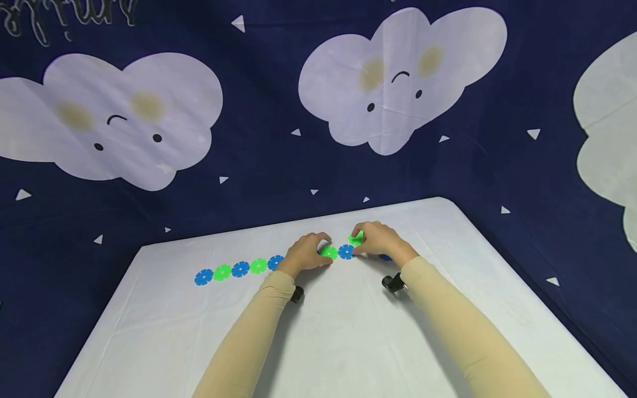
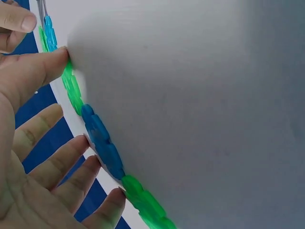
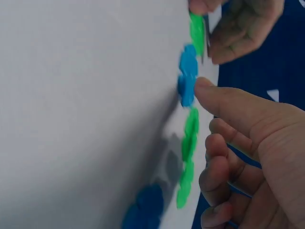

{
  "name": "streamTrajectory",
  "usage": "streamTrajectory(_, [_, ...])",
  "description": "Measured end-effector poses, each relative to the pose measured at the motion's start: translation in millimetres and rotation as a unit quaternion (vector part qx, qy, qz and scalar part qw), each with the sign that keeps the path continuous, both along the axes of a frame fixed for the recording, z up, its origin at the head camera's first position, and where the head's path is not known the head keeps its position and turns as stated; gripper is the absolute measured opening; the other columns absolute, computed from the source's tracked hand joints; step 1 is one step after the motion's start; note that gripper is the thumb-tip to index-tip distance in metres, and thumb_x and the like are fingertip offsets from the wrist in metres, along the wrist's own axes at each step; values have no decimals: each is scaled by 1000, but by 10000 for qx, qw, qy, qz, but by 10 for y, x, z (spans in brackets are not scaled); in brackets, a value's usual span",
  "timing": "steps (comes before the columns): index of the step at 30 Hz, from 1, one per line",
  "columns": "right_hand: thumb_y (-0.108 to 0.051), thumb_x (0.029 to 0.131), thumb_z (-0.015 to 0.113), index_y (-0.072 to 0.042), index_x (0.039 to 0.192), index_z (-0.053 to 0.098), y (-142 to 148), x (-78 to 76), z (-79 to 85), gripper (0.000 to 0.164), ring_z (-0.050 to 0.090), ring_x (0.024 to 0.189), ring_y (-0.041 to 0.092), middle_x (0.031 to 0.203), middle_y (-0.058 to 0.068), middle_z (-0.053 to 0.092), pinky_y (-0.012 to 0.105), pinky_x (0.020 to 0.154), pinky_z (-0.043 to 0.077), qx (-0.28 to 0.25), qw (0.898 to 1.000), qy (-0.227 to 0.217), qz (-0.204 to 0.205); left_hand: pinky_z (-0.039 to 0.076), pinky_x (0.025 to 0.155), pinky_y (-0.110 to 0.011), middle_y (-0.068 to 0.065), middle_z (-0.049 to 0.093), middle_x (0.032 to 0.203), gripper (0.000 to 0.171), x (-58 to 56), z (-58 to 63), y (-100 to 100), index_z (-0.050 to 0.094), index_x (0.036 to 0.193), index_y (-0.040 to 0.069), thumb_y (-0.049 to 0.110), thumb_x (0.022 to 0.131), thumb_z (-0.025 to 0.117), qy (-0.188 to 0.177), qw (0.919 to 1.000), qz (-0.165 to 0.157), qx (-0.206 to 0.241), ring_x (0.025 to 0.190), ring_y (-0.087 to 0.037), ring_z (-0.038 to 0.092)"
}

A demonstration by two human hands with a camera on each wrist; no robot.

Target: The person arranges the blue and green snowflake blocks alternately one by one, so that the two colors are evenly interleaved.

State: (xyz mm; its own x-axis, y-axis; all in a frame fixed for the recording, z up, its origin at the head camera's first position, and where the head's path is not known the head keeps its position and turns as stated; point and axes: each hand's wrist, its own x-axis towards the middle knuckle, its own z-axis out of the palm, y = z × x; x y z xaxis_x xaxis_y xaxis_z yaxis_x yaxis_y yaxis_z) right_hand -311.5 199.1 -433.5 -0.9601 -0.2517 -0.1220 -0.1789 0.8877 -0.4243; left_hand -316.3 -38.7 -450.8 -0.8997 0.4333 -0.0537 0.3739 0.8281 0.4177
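A row of green and blue notched plastic building discs runs along the back of the white table; its left part shows a blue disc (image 1: 203, 277). My left hand (image 1: 306, 254) is round a green disc (image 1: 329, 252), thumb at its front edge, fingers spread behind the row. Against its right side lies a blue disc (image 1: 346, 252), which my right thumb (image 3: 205, 86) touches. Another green disc (image 1: 356, 239) is under the curled fingers of my right hand (image 1: 376, 239). In the right wrist view this green disc (image 3: 189, 157) stands beside those fingers.
A separate blue disc (image 1: 385, 257) lies partly hidden behind my right wrist. Black wrist cameras, such as the right one (image 1: 393, 284), hang near the white tabletop (image 1: 338, 342). Behind the table's far edge rises a dark blue cloth with a printed cloud (image 1: 398, 83).
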Motion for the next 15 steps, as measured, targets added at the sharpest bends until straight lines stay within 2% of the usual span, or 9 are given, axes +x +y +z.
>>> streamTrajectory(3, [-33, 89, 88, -13, 131, 71, 65, -39, 62, 49, 69, 91, 23, 106, 7, 75, 48, 87, 58, -13, 10000, 1, -44, 53, 114, -58, -11, 66, 149, 60, 1, 5, -11, 65, 144, 18, 35, 91, 87, 4, 10000, -64, 46, 141, -33, 60])
streamTrajectory(9, [-26, 89, 87, -9, 130, 72, 142, -115, 105, 47, 65, 95, 24, 108, 9, 72, 46, 89, 56, 38, 9999, 83, -89, 51, 118, -55, -12, 68, 147, 54, -9, 43, 74, 70, 139, 13, 35, 93, 86, 47, 9996, -203, 203, 142, -33, 60])
streamTrajectory(15, [-27, 90, 87, -7, 133, 72, 112, -187, 79, 50, 67, 111, 28, 120, 12, 73, 53, 104, 55, 124, 9999, -80, 62, 52, 116, -54, -8, 69, 146, 50, -17, 34, 205, 73, 135, 15, 36, 92, 87, 15, 9997, -198, 155, 142, -30, 61])
